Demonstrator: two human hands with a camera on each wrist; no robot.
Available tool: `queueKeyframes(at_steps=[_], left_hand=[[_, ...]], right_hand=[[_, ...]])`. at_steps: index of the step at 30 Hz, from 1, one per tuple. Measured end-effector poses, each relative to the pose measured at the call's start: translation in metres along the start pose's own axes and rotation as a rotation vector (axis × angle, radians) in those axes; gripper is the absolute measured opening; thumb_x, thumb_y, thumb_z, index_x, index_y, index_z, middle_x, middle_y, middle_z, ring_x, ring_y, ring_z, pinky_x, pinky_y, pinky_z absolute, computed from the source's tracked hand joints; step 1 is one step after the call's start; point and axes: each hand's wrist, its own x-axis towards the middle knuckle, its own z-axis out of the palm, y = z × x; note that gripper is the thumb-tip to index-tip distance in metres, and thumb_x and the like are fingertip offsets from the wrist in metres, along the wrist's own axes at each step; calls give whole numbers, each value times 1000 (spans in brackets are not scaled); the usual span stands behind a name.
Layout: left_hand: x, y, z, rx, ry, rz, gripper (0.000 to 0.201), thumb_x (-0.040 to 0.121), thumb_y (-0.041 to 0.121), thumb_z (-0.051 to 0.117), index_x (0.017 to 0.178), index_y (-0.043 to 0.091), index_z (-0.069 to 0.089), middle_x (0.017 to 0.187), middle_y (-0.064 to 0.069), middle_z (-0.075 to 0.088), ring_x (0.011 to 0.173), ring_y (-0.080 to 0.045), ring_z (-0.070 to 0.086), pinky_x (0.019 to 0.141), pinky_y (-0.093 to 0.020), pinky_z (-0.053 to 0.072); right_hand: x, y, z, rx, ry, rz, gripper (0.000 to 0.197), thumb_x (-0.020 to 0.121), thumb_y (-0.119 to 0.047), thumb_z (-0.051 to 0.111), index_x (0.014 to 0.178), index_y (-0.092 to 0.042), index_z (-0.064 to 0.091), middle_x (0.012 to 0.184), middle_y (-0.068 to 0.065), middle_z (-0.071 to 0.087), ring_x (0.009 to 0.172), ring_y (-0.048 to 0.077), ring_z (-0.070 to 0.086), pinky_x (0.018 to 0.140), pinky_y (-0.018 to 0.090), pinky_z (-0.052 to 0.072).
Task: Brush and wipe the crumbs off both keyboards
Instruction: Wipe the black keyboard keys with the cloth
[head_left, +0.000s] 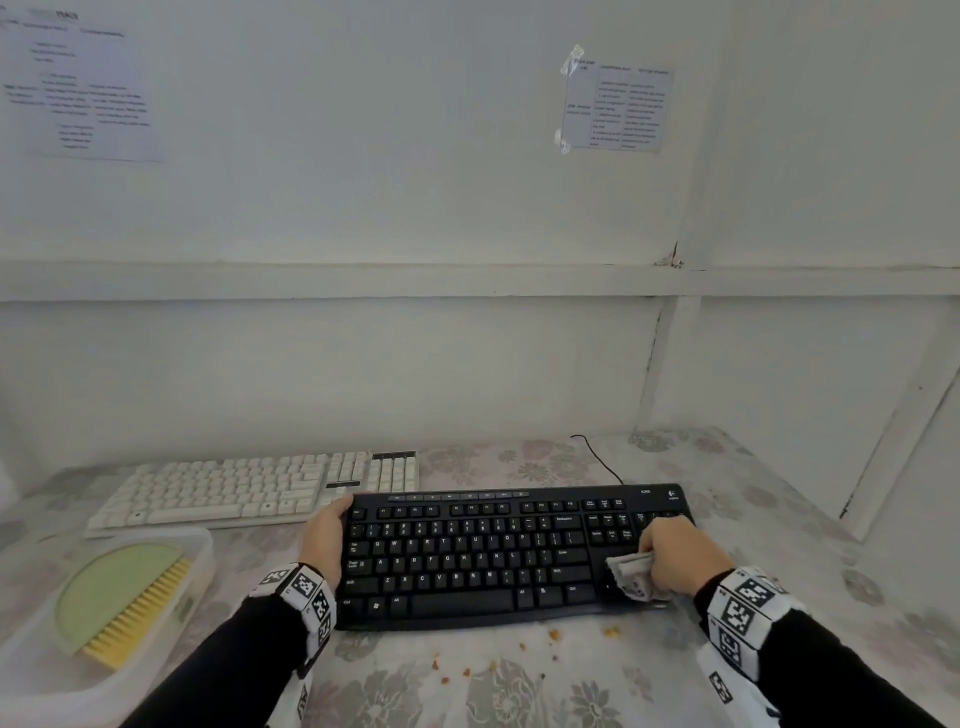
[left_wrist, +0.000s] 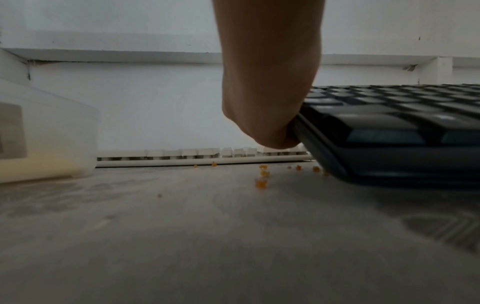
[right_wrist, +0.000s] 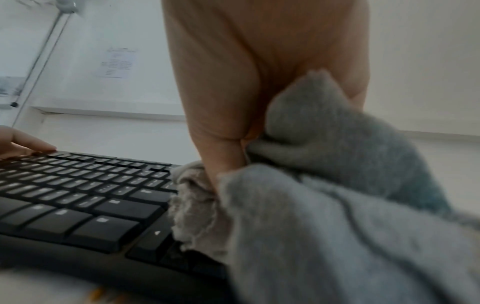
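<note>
The counter (head_left: 727, 467) wears a floral cover. On it lie 2 keyboards: a white keyboard (head_left: 249, 493) toward the back left, a black keyboard (head_left: 493, 556) midway. A clear tray (head_left: 197, 551) sits at the left edge; orange crumbs (head_left: 519, 660) dot the front.

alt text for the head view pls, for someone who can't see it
A right hand presses a crumpled grey cloth onto the right end of a black plastic keyboard while the left hand grips its left edge. Orange crumbs dot the floral tablecloth; a white keyboard and green brush lie left.
</note>
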Motion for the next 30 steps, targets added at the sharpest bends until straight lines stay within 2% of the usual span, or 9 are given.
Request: queueKeyframes(at_steps=[3, 6, 7, 10, 13, 17, 23, 27, 30], left_hand=[[-1, 1, 0, 4, -6, -7, 32, 98, 27, 40, 89, 10, 65, 65, -9, 68, 71, -28, 60, 64, -35, 46], [-1, 1, 0, 9, -13, -18, 33, 99, 29, 39, 89, 10, 64, 65, -10, 68, 72, -29, 60, 66, -36, 47], [-2, 1, 0, 11, -12, -20, 33, 99, 29, 39, 90, 10, 64, 64, -9, 68, 71, -29, 60, 66, -36, 47], [-3, 1, 1, 15, -5, -22, 31, 99, 29, 39, 91, 11, 64, 61, -8, 67, 70, -28, 59, 64, -36, 47], [-5, 1, 1, 34, -2, -27, 32, 99, 29, 39, 90, 11, 64, 65, -9, 67, 71, -28, 59, 64, -35, 46], [-3, 2, 0, 41, 22, -29, 30, 98, 30, 41, 95, 11, 64, 83, -13, 64, 75, -29, 60, 66, -36, 48], [-2, 0, 1, 60, 36, -10, 30, 98, 29, 41, 92, 9, 63, 83, -13, 63, 74, -29, 60, 68, -37, 48], [1, 0, 0, 65, 42, -13, 29, 98, 29, 42, 93, 9, 63, 83, -13, 62, 72, -29, 59, 67, -37, 48], [4, -1, -2, 49, 50, -14, 30, 97, 30, 43, 96, 9, 63, 83, -14, 64, 73, -30, 60, 67, -37, 49]], right_hand=[[2, 3, 1, 11, 93, 22, 32, 74, -7, 55, 52, -25, 40, 82, 3, 56, 81, 23, 57, 61, 23, 39], [-4, -9, -1, 99, 154, -101, 34, 75, -10, 52, 57, -38, 48, 82, -3, 44, 87, 26, 55, 74, 34, 46], [-6, -15, -1, 120, 142, -175, 38, 77, -8, 49, 62, -42, 50, 83, -2, 42, 87, 26, 54, 77, 37, 46], [-10, -35, 6, 121, 54, -374, 24, 84, -10, 48, 83, -33, 53, 91, 0, 48, 87, 22, 54, 80, 34, 46], [-11, -44, 17, 84, -35, -440, 23, 83, -21, 58, 72, -34, 43, 80, -12, 43, 85, 16, 51, 79, 32, 46], [-10, -27, 14, -39, -8, -352, 26, 81, -16, 61, 68, -33, 46, 73, -15, 36, 82, 13, 47, 70, 29, 43], [-6, 32, 4, -158, 9, -78, 33, 78, -4, 54, 55, -25, 43, 63, -11, 45, 73, 14, 52, 46, 17, 29], [-9, 58, 0, -163, 61, 104, 29, 82, -7, 49, 60, -25, 47, 63, -11, 43, 72, 16, 53, 46, 16, 28], [-8, 62, -6, -39, 192, 200, 16, 88, -18, 49, 73, -20, 52, 69, -7, 50, 67, 14, 53, 55, 19, 36]])
